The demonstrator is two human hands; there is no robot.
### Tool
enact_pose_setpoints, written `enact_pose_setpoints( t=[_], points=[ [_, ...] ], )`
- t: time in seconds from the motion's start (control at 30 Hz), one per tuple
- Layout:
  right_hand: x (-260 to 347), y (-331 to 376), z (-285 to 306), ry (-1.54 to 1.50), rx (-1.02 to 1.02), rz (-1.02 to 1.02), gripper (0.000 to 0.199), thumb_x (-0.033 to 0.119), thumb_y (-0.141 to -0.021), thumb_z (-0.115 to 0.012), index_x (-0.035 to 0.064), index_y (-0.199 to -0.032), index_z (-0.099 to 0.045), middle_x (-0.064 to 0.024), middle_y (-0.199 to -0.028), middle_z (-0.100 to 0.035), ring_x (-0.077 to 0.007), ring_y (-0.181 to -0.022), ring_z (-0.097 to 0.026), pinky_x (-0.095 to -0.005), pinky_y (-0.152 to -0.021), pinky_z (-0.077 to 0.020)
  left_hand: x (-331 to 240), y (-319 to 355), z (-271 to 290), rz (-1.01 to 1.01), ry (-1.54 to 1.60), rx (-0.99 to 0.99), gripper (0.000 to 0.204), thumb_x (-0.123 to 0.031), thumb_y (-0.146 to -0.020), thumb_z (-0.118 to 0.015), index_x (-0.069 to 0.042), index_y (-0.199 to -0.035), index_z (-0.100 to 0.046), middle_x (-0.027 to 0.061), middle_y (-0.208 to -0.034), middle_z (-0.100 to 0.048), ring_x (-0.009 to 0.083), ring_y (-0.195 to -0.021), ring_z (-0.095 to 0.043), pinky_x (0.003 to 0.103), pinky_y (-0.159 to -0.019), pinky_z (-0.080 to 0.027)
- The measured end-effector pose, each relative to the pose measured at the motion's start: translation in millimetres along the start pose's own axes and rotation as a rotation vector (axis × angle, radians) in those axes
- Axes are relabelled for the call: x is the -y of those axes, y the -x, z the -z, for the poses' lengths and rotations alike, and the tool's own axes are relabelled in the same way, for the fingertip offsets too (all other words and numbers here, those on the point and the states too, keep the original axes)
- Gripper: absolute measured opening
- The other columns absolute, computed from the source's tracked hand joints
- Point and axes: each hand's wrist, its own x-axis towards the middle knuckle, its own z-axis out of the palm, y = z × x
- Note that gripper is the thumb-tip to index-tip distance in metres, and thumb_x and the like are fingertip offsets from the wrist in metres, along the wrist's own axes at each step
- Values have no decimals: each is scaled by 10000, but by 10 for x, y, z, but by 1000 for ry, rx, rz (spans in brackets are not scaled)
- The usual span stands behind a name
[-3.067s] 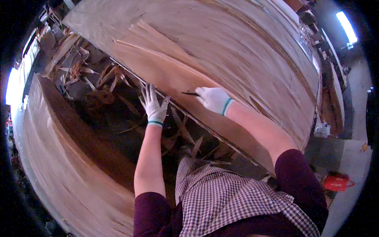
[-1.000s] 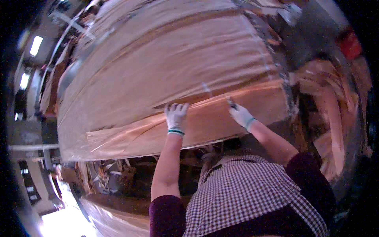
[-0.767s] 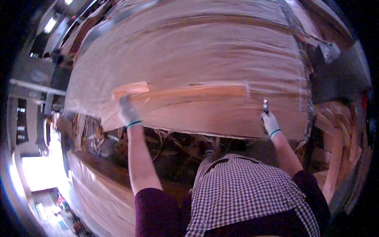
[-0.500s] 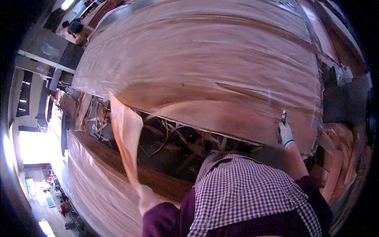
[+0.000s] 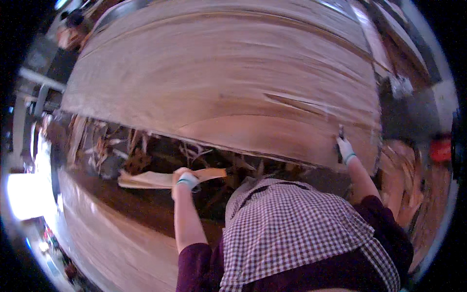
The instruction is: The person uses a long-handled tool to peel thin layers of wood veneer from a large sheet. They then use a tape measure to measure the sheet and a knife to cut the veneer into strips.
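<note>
A curled strip of wood veneer (image 5: pixel 146 180) is gripped in my gloved left hand (image 5: pixel 186 179), over the gap in front of the stack. The strip sticks out on both sides of the fist. My right hand (image 5: pixel 346 149), also gloved, is closed around a utility knife (image 5: pixel 341 131) and rests at the near right part of a large veneer sheet (image 5: pixel 228 82). This sheet tops a broad stack. A long dark split (image 5: pixel 296 104) runs through it, and a curved edge marks its near side, left of the right hand.
Veneer scraps (image 5: pixel 102 151) litter the gap below the stack's near edge. Another veneer stack (image 5: pixel 112 219) lies at the lower left. More scraps (image 5: pixel 401 170) are heaped on the right, near a red object (image 5: pixel 441 147). Another person (image 5: pixel 73 31) is at the far left.
My left hand has swung forward and right to above the gap. The veneer strip, stretched out from the stack's edge before, now lies crosswise in the fist. My right hand still holds the knife.
</note>
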Motion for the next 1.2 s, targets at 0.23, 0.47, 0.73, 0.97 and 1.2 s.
enact_pose_setpoints(
  t=[0.23,0.47,0.73,0.97,1.2],
  points=[
    [-440,-178,180,-31,-14,70,259,327,-913,-535,74,-860,-537,6,-652,-522,-120,-561,-494,-271,-536,-399,-670,412,391,-29,1254,154,322,-160,-823,-571,-29,-1115,-600,106,-1045,-643,243,-931,-602,359,-815,-489],
    [1121,34,-371,-35,80,297,167,199,-855,-579,34,-828,-574,-10,-643,-554,-115,-516,-523,-296,-505,-432,-543,952,1175,47,414,122,295,-83,-824,-500,-29,-1090,-616,118,-1054,-650,294,-984,-606,402,-871,-475],
    [3401,-160,-1208,-230,193,584,256,308,-851,-635,105,-1001,-676,57,-661,-534,-63,-532,-449,-248,-468,-327,-772,105,2929,-492,1241,-610,241,5,-804,-489,-2,-998,-633,126,-919,-672,213,-818,-657,309,-768,-512],
    [5638,-791,-2125,-435,172,796,448,459,-843,-612,105,-1118,-601,-19,-845,-627,-74,-578,-448,-249,-470,-346,-1214,-1304,3752,-711,932,-929,208,-53,-833,-539,-33,-1020,-626,104,-922,-659,205,-840,-645,306,-749,-506],
    [7413,-1564,-3017,-682,231,774,174,194,-910,-537,83,-1032,-483,-61,-795,-570,-177,-572,-595,-322,-453,-485,-1225,-1675,3533,-713,934,-1011,204,-62,-810,-557,-123,-991,-627,80,-868,-627,257,-760,-635,346,-651,-519]
  ],
)
